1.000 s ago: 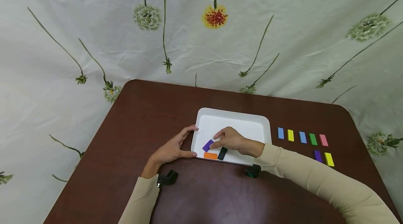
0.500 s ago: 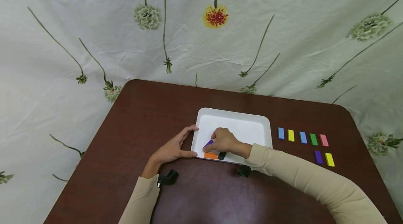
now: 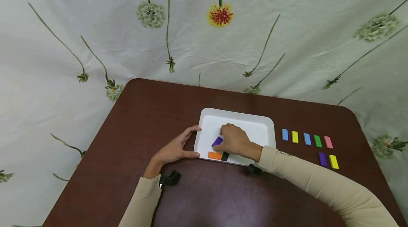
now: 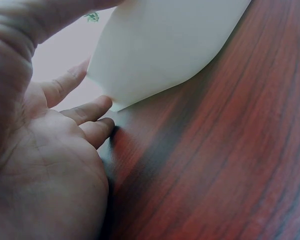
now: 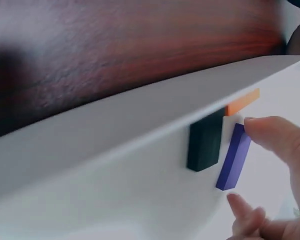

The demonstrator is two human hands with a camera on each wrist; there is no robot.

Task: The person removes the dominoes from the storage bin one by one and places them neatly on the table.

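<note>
A white rectangular tray (image 3: 208, 111) holds an orange block (image 3: 215, 155), a black block (image 3: 225, 156) and a purple block (image 3: 217, 141). My right hand (image 3: 235, 140) reaches into it, holding the purple block between thumb and fingers. From the right wrist, the thumb (image 5: 272, 135) meets one end of this purple block (image 5: 234, 157), with a fingertip (image 5: 235, 200) right at the other end. The black block (image 5: 206, 141) stands close beside it. My left hand (image 3: 173, 149) braces the tray's left end, thumb and fingers spread; its fingers (image 4: 92, 110) look fairly straight against the outer wall (image 4: 155, 50).
Right of the tray, several coloured blocks lie in two rows on the dark wooden table (image 3: 153, 113). A green block (image 3: 317, 141) and a pink block (image 3: 328, 142) are in the far row; another purple block (image 3: 322, 159) and a yellow block (image 3: 333, 162) lie nearer. A flowered cloth (image 3: 185, 35) hangs behind.
My right hand dips toward the tray's near-left corner, then shifts back up and right; the purple block has moved away from the orange one. The left hand keeps its place.
</note>
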